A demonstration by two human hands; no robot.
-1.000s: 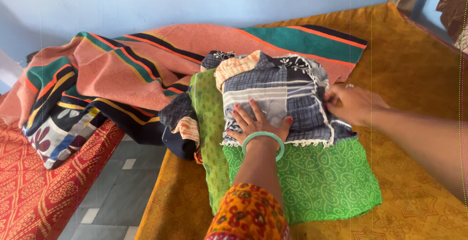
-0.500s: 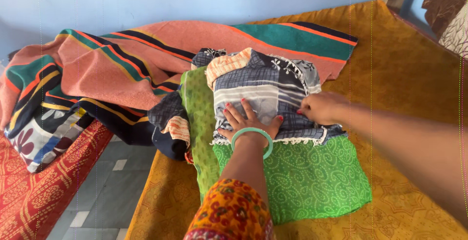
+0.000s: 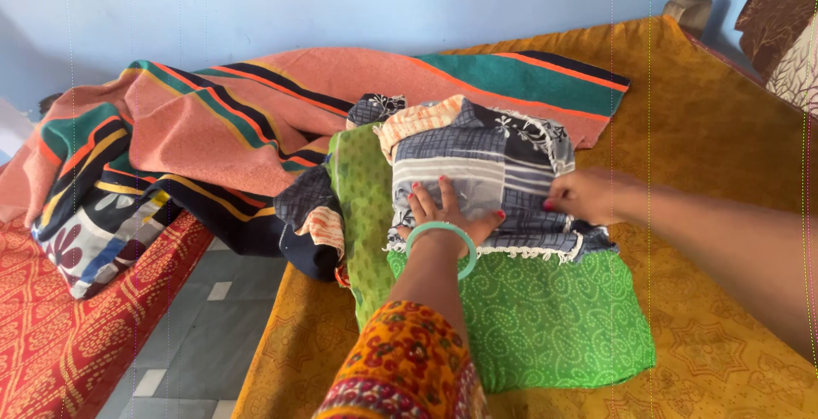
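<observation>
Under my flat, open left hand point(image 3: 447, 213), the grey-blue checked folded cloth point(image 3: 494, 172) stays pinned; right hand point(image 3: 588, 195) pinches its fringed edge.

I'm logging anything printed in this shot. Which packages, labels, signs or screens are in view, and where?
None in view: only cloth, a plain blue wall and a tiled floor. Both hands rest on a folded grey-blue patchwork cloth lying on a green patterned cloth.

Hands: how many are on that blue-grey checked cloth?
2. The left hand, wearing a green bangle, lies flat on the middle of the blue-grey checked cloth. The right hand touches its right edge, fingers curled there.
</observation>
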